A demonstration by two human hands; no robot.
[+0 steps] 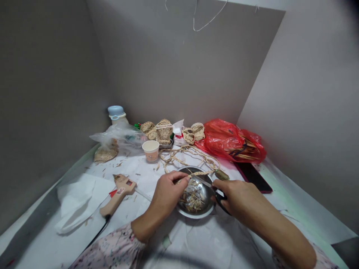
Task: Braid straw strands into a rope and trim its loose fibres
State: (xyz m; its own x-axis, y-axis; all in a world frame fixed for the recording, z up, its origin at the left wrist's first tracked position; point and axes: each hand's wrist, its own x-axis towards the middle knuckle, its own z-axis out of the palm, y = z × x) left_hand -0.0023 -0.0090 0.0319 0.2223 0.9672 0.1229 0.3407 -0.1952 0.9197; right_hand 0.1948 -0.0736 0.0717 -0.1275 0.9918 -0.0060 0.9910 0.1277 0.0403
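Note:
Over a steel bowl (195, 216), my left hand (169, 189) pinches a braided straw cord (202, 173) between thumb and fingers. My right hand (234, 192) grips a pair of scissors (203, 182) by the black handles, the blades pointing left just under the cord, close to my left fingertips. Whether the blades touch the straw I cannot tell. Short straw trimmings (193, 200) lie in the bowl. More of the cord loops across the table behind the bowl. A small greenish-brown object (222, 174) lies by the bowl's right rim.
At left lie a glue gun (121, 193) with a black cable and crumpled white paper (75, 200). Behind stand a paper cup (151, 152), a blue-lidded bottle (116, 112), woven straw pieces (164, 130) and a clear bag (120, 133). A red bag (221, 140) and dark tablet (255, 178) are right.

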